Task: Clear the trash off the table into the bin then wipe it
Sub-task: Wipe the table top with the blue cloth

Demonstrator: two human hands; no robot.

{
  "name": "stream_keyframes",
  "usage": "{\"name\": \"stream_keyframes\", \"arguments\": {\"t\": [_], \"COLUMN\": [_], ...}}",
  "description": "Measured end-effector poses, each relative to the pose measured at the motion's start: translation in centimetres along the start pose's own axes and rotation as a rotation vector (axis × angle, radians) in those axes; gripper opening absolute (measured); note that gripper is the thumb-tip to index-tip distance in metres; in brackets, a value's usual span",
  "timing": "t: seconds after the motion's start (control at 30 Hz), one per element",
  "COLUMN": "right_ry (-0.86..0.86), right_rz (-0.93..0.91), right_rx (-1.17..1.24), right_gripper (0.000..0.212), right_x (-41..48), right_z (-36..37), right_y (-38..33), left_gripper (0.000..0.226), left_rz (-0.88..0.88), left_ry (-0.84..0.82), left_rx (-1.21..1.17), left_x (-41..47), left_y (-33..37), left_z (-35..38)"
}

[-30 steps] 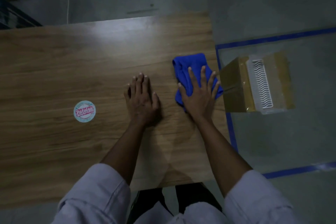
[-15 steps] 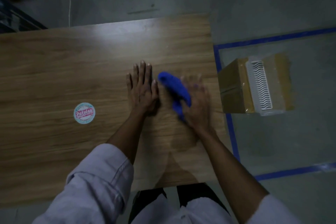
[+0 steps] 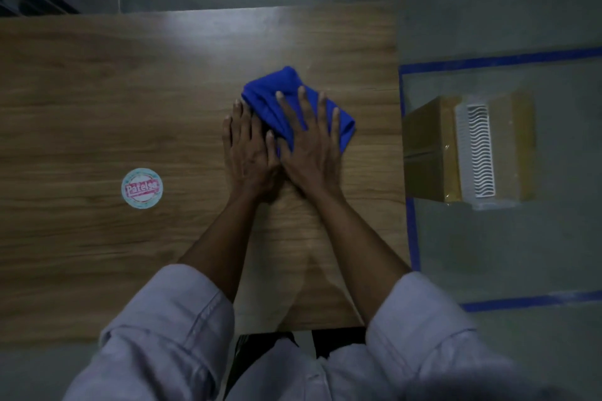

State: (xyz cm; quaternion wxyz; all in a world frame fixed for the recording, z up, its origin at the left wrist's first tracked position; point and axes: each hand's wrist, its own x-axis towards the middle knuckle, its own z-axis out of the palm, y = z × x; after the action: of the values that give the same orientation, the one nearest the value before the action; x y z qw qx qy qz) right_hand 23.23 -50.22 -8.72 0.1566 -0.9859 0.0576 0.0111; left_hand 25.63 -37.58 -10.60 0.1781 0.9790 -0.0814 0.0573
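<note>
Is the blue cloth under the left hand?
No, the blue cloth lies under the right hand, which is spread flat on it, while the left hand rests on the bare table beside it.

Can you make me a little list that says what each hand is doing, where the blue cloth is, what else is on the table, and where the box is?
left hand: flat on the table, fingers together, right beside the cloth
right hand: fingers spread, pressing down on the cloth
blue cloth: bunched up on the table under the right hand
table: wooden, shiny patch of light at the far edge
round sticker: lying on the table to the left of both hands
cardboard box: on the floor to the right of the table
</note>
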Motion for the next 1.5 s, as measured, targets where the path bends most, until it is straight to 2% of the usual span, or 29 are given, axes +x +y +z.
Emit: {"name": "stream_keyframes", "arguments": {"t": [0.1, 0.2, 0.4, 0.53, 0.63, 0.67, 0.73, 0.83, 0.9, 0.97, 1.0, 1.1, 1.17, 1.33, 1.5], "right_ry": [-0.043, -0.037, 0.078, 0.031, -0.04, -0.049, -0.036, -0.014, -0.017, -0.031, -0.027, -0.014, -0.061, -0.017, 0.06], "right_rz": [0.024, 0.144, 0.297, 0.15, -0.023, -0.031, 0.068, 0.258, 0.269, 0.231, 0.193, 0.024, -0.032, 0.118, 0.193], "right_rx": [-0.042, -0.031, -0.083, -0.045, -0.005, 0.006, 0.003, -0.045, -0.085, -0.124, -0.124, -0.013, 0.02, 0.112, 0.118], "right_gripper": [0.076, 0.074, 0.067, 0.068, 0.07, 0.072, 0.073, 0.074, 0.083, 0.088, 0.083, 0.064, 0.07, 0.084, 0.075], "right_x": [-3.0, -3.4, 2.2, 5.3, 3.1, 1.6, -1.6, -5.0, -5.0, -3.9, -3.0, 0.0, 1.1, -1.9, 0.4], "right_z": [-0.8, -2.1, -2.0, -0.8, -0.5, -0.7, -1.3, -2.2, -1.9, -1.5, -1.4, -1.7, -2.2, -2.6, -3.5], "right_y": [2.5, 5.4, 5.8, 2.2, 1.4, 2.0, 4.0, 6.3, 6.7, 6.7, 6.7, 7.3, 7.6, 8.1, 6.5], "left_gripper": [0.061, 0.062, 0.065, 0.065, 0.064, 0.064, 0.065, 0.061, 0.059, 0.057, 0.056, 0.057, 0.06, 0.062, 0.063], "left_rz": [0.024, 0.003, -0.004, 0.007, -0.009, -0.034, -0.057, 0.101, 0.292, 0.494, 0.539, 0.397, 0.35, 0.29, 0.32], "left_ry": [-0.066, -0.086, -0.088, -0.091, -0.134, -0.153, -0.18, -0.176, -0.165, -0.175, -0.18, -0.215, -0.244, -0.291, -0.318], "left_rx": [0.028, 0.056, 0.075, 0.093, 0.119, 0.121, 0.094, -0.08, -0.184, -0.151, -0.109, -0.046, 0.0, 0.106, 0.152], "left_x": [-0.1, 0.0, -0.2, -0.1, 0.1, 0.2, 0.6, 1.9, 2.5, 2.8, 2.9, 3.7, 4.1, 5.3, 7.2], "left_y": [0.4, 0.8, 1.0, 0.7, 0.6, 0.9, 2.2, 5.7, 8.4, 9.9, 9.9, 7.9, 6.5, 5.6, 6.7], "left_z": [-0.5, -0.9, -1.0, -0.6, -0.7, -0.7, -0.6, -0.7, -0.9, -0.7, -0.4, 0.6, 0.8, 1.1, 0.9]}}
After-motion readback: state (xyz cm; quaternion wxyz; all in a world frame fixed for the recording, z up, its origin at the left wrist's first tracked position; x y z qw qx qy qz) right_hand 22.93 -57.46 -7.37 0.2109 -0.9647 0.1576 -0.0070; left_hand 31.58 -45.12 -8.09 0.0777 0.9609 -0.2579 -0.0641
